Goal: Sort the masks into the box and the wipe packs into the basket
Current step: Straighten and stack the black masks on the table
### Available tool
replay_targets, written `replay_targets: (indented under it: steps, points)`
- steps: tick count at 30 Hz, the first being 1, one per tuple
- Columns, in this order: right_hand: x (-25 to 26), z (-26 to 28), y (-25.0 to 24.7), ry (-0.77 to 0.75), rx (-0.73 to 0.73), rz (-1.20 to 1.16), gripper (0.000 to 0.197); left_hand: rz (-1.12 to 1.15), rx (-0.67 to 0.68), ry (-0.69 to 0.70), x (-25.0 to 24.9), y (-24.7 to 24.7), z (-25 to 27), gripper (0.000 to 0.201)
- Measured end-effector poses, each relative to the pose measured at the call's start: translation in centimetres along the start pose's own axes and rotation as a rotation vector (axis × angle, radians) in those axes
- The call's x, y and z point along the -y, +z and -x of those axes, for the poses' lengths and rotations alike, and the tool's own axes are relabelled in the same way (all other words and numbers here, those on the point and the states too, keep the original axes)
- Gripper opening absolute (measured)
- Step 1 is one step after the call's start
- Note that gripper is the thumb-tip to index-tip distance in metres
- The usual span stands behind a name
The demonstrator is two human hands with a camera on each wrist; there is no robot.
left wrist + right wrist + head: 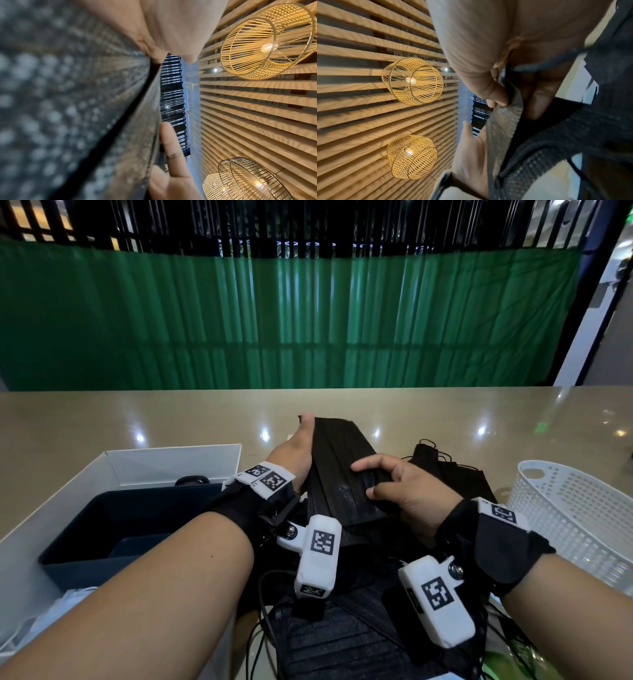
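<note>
Here, loose masks (448,474) litter our desk (137,419) between box (113,474) and basket (575,508); both hands' grip, left (294,453) and right (407,494), holds a mask stack (339,474) aloft. Basket interior unclear.

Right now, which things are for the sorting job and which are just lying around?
For the job:
- stack of black masks, held by left hand and right hand
- loose masks on the table
- box
- white basket

Just lying around:
- green curtain
- woven lamps overhead
- black cables
</note>
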State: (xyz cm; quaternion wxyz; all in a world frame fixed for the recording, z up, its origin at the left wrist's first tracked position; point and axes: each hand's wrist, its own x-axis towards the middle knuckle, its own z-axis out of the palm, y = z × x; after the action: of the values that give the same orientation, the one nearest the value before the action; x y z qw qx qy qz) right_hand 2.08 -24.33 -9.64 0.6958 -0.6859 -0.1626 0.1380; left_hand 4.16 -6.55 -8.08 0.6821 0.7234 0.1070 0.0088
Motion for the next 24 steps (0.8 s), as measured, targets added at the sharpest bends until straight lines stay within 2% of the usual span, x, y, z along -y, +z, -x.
replay_targets:
  steps: [1, 3, 4, 7, 10, 12, 14, 17, 18, 20, 24]
  points:
    - [-0.2, 0.0, 0.1, 0.011, 0.006, -0.004, 0.041, -0.033, 0.045, 0.068, 0.0, 0.1, 0.3, 0.082]
    - [-0.5, 0.0, 0.2, 0.016, -0.01, -0.006, 0.042, -0.041, 0.085, 0.142, 0.2, 0.4, 0.8, 0.026]
    - [-0.8, -0.1, 0.1, 0.016, -0.049, 0.017, 0.045, -0.031, 0.084, 0.158, 0.4, 0.4, 0.4, 0.022]
    - [-1.9, -0.3, -0.3, 0.04, -0.121, 0.048, 0.069, 0.027, 0.08, 0.187, 0.6, 0.4, -0.1, 0.036]
    - [-3.4, -0.7, -1.0, 0.149, -0.059, -0.118, 0.09, 0.101, 0.073, 0.219, 0.3, 0.5, 0.2, 0.036]
    - [-3.9, -0.5, -1.4, 0.218, 0.059, -0.106, 0.098, 0.143, 0.056, 0.239, 0.2, 0.6, 0.4, 0.036]
    - [-4.4, -0.4, -1.7, 0.221, 0.142, -0.09, 0.089, 0.207, 0.037, 0.24, 0.1, 0.5, 0.3, 0.044]
    - [-4.8, -0.2, -2.2, 0.19, 0.074, -0.166, 0.049, 0.288, 0.037, 0.256, 0.1, 0.4, 0.1, 0.072]
    - [-4.7, -0.1, -2.3, 0.184, 0.034, -0.203, 0.038, 0.302, 0.047, 0.258, 0.2, 0.3, 0.0, 0.076]
    - [-4.5, 0.1, -2.6, 0.181, -0.053, -0.292, 0.03, 0.305, 0.085, 0.227, 0.1, 0.3, 0.3, 0.066]
    - [-4.7, 0.5, -3.0, 0.189, -0.286, -0.473, 0.014, 0.232, 0.155, 0.13, -0.3, 0.2, 0.9, 0.021]
